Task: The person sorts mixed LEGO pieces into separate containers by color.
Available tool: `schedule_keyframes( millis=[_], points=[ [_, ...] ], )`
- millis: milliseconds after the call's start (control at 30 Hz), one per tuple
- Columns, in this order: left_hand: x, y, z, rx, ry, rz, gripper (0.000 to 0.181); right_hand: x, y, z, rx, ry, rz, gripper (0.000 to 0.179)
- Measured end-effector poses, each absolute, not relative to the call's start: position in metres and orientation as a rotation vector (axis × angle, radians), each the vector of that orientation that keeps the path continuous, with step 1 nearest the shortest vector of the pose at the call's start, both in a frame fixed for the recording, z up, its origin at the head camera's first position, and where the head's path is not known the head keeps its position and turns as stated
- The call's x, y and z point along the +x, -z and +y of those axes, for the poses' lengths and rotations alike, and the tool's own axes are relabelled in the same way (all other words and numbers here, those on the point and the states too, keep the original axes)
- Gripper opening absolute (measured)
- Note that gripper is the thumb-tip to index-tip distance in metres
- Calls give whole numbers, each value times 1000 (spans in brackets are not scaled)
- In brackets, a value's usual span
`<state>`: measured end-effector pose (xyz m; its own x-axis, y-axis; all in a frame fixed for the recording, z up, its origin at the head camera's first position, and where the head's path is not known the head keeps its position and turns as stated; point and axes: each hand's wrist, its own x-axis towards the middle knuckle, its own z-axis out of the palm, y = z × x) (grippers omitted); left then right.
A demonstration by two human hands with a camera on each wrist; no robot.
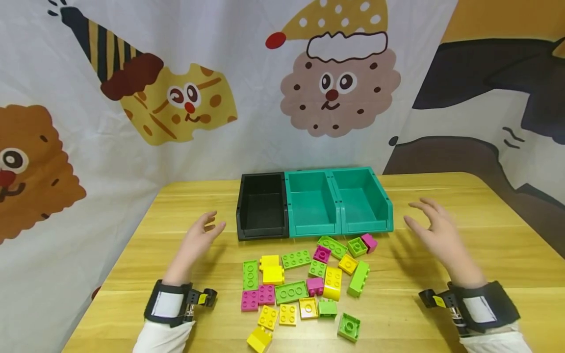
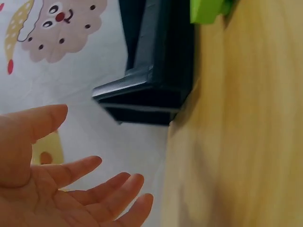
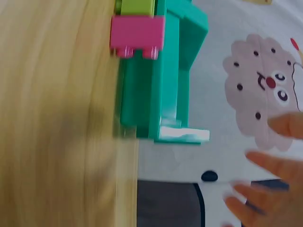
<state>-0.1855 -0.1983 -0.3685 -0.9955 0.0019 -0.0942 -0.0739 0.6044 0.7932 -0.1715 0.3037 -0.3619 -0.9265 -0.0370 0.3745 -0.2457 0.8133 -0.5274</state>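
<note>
My left hand [image 1: 197,241] hovers left of the black bin [image 1: 263,230], its fingers relaxed and holding nothing. To the right of the teal bins my right hand [image 1: 441,239] is held above the table, also with nothing in it. Toy building bricks in green, pink and yellow lie loose between the hands, in front of the bins. Among them are a yellow brick [image 1: 333,283], a long green brick [image 1: 291,292] and a pink brick [image 1: 249,300]. The left wrist view shows the left fingers [image 2: 118,198] spread apart near the black bin's corner.
Side by side at the table's back stand the black bin, a middle teal bin [image 1: 311,203] and a right teal bin [image 1: 359,201]. Behind them hangs a cloth [image 1: 256,147] printed with cartoon figures. The wooden table [image 1: 397,314] reaches beyond both hands.
</note>
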Motion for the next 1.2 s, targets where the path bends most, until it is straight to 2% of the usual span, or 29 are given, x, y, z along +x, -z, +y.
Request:
schedule_keyframes(
  millis=[367, 633, 933, 1067, 1200],
  points=[
    [-192, 391, -178, -146, -1557, 2632, 44, -161, 368, 257, 873, -769, -2781, 32],
    [-194, 399, -166, -151, -1824, 2473, 29, -156, 371, 247, 1179, -693, -2771, 41],
    [-196, 408, -164, -194, -1948, 2375, 25, -145, 368, 237, 1232, -577, -2893, 59],
    [-197, 412, -164, -227, -1987, 2345, 25, -139, 363, 230, 1231, -511, -2962, 57],
    [-197, 416, -163, -221, -2004, 2340, 25, -137, 362, 226, 1273, -456, -2962, 45]
  ],
)
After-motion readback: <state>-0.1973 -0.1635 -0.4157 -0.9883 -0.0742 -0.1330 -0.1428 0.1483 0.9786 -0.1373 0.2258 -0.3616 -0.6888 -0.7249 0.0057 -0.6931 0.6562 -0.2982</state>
